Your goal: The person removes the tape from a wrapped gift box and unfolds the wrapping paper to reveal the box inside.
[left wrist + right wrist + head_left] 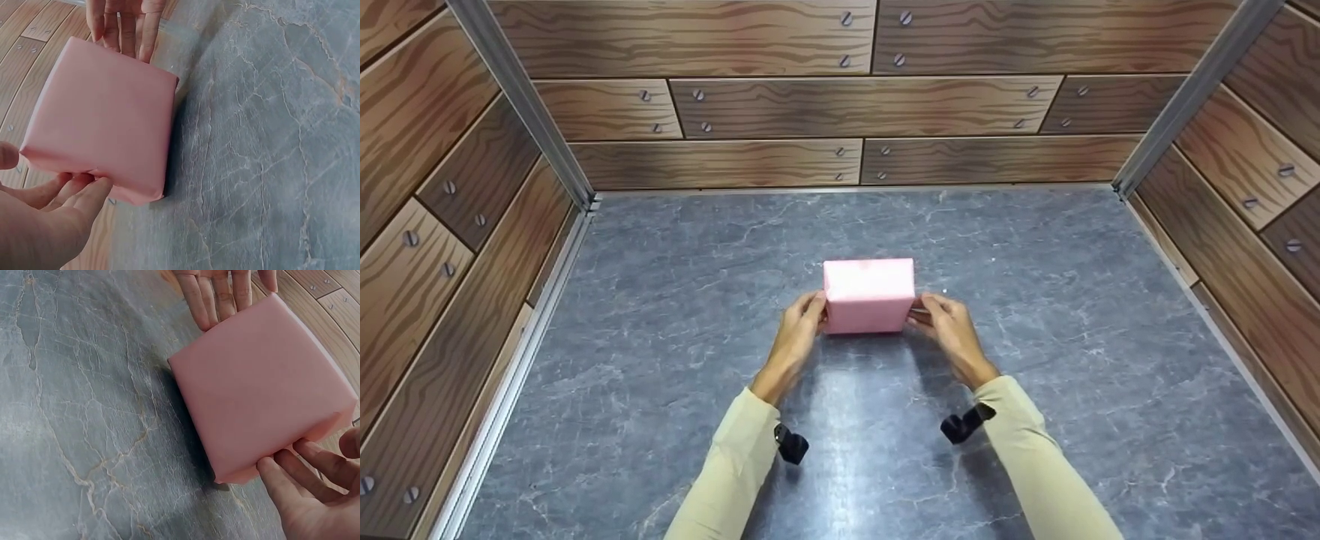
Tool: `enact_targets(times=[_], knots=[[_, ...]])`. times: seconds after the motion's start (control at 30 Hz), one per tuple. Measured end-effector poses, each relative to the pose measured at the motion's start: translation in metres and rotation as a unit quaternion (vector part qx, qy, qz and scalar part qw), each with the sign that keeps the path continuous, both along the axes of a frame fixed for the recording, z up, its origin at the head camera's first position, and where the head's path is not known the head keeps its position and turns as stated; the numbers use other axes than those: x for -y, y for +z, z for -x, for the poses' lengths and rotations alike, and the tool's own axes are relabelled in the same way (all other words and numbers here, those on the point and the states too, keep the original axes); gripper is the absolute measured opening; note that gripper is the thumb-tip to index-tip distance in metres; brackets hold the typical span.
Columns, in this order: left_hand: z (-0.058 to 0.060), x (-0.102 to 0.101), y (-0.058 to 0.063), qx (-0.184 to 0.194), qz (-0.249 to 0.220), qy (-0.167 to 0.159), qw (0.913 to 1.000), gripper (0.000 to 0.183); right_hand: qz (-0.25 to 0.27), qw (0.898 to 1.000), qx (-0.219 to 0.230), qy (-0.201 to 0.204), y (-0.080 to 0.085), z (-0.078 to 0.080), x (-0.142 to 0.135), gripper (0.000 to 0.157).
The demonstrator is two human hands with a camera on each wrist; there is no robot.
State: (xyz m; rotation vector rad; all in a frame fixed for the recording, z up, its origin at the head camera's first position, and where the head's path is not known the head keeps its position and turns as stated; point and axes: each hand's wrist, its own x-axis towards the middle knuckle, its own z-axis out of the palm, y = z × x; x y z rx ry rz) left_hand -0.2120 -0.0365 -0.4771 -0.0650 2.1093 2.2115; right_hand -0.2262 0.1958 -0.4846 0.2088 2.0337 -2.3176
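Observation:
A box wrapped in pink paper [868, 311] stands between the two hands near the middle of the grey marbled surface. On its left side, the fingertips of my left hand [797, 334] touch the wrapping. My right hand [954, 330] touches the opposite side in the same way. In the left wrist view, the left hand [56, 222] has nearly straight fingers against the folded end of the box [107, 112], its thumb apart from the paper. Similarly, the right hand [323, 489] lays extended fingers along the box's other end. Whether the box's underside rests fully on the surface cannot be told.
Wood-patterned panels [780, 105] wall in the back, left and right. Metal strips [521, 105] run along the corners and the surface's edges. A small black device [792, 444] is worn at each cuff of the pale sleeves [731, 450].

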Motion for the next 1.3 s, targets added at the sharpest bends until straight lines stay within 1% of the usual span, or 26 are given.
enact_targets(times=[0.13, 0.23, 0.33, 0.47, 0.6, 0.7, 0.9, 1.03, 1.13, 1.23, 1.3], knots=[[0.0, 0.0024, -0.0005, 0.001, -0.015, -0.002, 0.9999, 0.046, 0.004, 1.0, 0.003, 0.002, -0.0005, 0.001, 0.0004, 0.036], [0.0009, 0.0029, -0.0011, -0.008, -0.003, 0.002, 1.0, 0.045, -0.004, 1.0, 0.002, 0.0, -0.0015, 0.0019, 0.0003, 0.037], [0.0016, 0.0028, -0.0008, -0.015, 0.006, 0.014, 0.9998, 0.043, -0.02, 1.0, -0.002, -0.005, -0.0026, 0.0029, 0.0003, 0.038], [0.0015, 0.0026, 0.0, -0.014, 0.004, 0.025, 0.9996, 0.041, -0.033, 0.999, -0.005, -0.01, -0.0041, 0.0032, 0.0004, 0.04], [0.0008, 0.0028, -0.0013, -0.013, 0.003, 0.028, 0.9995, 0.039, -0.023, 1.0, 0.002, -0.014, -0.0054, 0.0021, -0.0002, 0.043], [0.0002, 0.0029, -0.0025, -0.008, -0.009, 0.026, 0.9996, 0.04, -0.017, 1.0, 0.01, -0.016, -0.0057, 0.001, -0.0012, 0.047], [0.0001, 0.0029, -0.0034, 0.009, -0.031, 0.032, 0.999, 0.04, -0.006, 1.0, 0.024, -0.002, -0.0062, 0.0001, -0.0033, 0.053], [0.0003, 0.0032, -0.0028, 0.018, -0.023, 0.04, 0.9988, 0.037, -0.004, 0.999, 0.032, 0.008, -0.0062, 0.0006, -0.0036, 0.057], [0.001, 0.0037, -0.0039, 0.021, -0.016, 0.039, 0.9989, 0.037, -0.007, 0.999, 0.039, 0.02, -0.0058, 0.0004, -0.0043, 0.06], [0.0015, 0.0037, -0.0055, 0.022, -0.018, 0.036, 0.9989, 0.039, -0.012, 0.999, 0.043, 0.028, -0.0065, -0.0001, -0.0055, 0.059], [0.0015, 0.0034, -0.0062, 0.021, -0.011, 0.037, 0.999, 0.04, -0.018, 0.998, 0.042, 0.031, -0.0072, -0.0003, -0.0063, 0.058]])
